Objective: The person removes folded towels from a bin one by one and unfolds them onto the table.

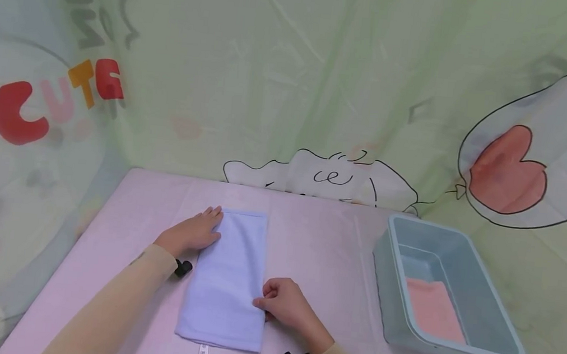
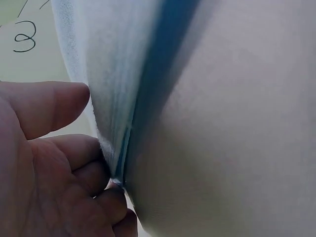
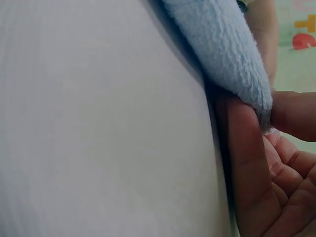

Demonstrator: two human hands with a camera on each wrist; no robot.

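One blue cloth (image 1: 228, 284) on the counter (image 1: 323, 248), already folded into a strip, more folding perhaps left; our left hand (image 1: 189, 234) lies spread at its left edge, our right hand (image 1: 290, 304) pinches the right!

the bare pink tabletop (image 1: 324, 259) right of center leaves passage between the cloth (image 1: 237, 268) and the bin (image 1: 391, 299), whose raised walls block the lower right, the right hand (image 1: 290, 304) obstructing lower center.
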